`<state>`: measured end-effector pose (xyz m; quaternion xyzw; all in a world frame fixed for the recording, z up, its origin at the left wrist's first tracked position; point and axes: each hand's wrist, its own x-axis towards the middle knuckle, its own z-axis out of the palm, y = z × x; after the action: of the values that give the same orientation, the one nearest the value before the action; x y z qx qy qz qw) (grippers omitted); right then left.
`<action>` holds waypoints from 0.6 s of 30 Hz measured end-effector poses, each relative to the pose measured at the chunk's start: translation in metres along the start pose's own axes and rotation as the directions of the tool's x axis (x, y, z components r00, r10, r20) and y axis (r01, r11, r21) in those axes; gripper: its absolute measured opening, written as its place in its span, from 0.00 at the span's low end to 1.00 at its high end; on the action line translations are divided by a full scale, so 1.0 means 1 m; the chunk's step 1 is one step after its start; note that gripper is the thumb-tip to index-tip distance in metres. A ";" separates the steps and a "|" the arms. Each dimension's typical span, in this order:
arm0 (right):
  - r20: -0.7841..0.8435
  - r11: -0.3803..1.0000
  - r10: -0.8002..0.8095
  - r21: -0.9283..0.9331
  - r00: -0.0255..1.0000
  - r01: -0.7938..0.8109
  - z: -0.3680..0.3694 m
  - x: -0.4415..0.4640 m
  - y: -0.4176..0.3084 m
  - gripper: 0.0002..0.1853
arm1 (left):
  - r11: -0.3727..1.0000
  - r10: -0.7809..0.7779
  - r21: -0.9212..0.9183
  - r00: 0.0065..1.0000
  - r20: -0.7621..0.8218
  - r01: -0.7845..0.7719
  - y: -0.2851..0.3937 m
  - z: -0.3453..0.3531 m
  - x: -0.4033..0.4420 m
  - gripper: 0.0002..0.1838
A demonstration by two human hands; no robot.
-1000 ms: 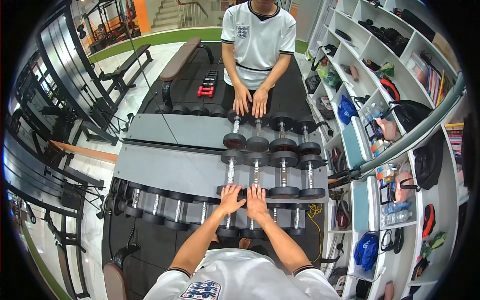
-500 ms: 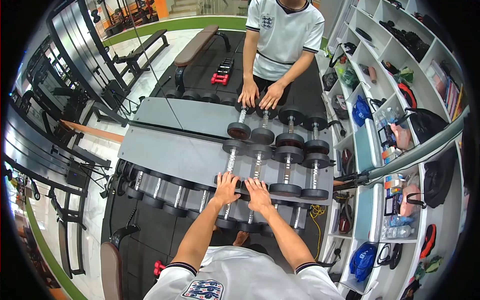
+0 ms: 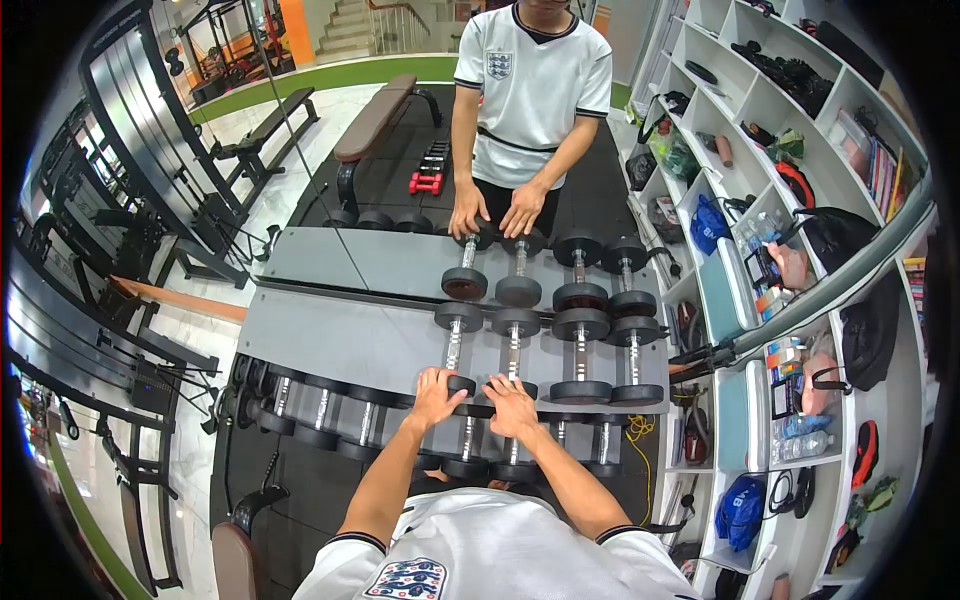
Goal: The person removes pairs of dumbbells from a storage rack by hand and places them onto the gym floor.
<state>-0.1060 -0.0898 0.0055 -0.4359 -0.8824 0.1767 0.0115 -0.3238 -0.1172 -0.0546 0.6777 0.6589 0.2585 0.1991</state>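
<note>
On the rack's grey top shelf (image 3: 330, 335) stands a row of black round-headed dumbbells with chrome handles. My left hand (image 3: 437, 398) rests over the near head of the leftmost dumbbell (image 3: 454, 348), fingers spread across its left side. Just to the right, my right hand (image 3: 511, 405) lies with fingers apart against the near head of the second dumbbell (image 3: 514, 352). Beyond them on the right are a third dumbbell (image 3: 581, 355) and a fourth dumbbell (image 3: 633, 358). My palms partly cover both near heads.
Several more dumbbells (image 3: 322, 408) line the lower tier. A mirror (image 3: 350, 250) behind the shelf reflects me and the row. White cubby shelving (image 3: 740, 580) with bags and bottles stands at right. A padded bench (image 3: 233, 565) is at lower left, and a yellow cord (image 3: 645, 470) lies right.
The leftmost dumbbell has shifted left with my left hand, widening its gap from the second one. My hands are farther apart. The camera view has also shifted and tilted slightly.
</note>
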 end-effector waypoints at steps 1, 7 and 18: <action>-0.013 0.999 0.003 0.035 1.000 -0.003 0.000 0.003 -0.002 0.36 | 0.996 -0.046 -0.071 0.999 0.019 0.048 -0.009 -0.003 0.001 0.30; 0.130 0.946 0.197 0.234 0.972 -0.223 -0.029 0.024 -0.022 0.28 | 0.908 -0.235 -0.317 0.959 0.156 0.274 -0.048 -0.018 0.004 0.28; 0.037 0.916 0.356 0.182 0.934 -0.357 0.010 0.037 0.008 0.19 | 0.996 0.077 0.034 0.997 0.028 -0.078 -0.006 -0.040 0.004 0.24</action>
<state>-0.1249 -0.0596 -0.0114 -0.5859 -0.7680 0.2578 0.0184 -0.3532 -0.1156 -0.0266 0.7095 0.6339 0.2455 0.1860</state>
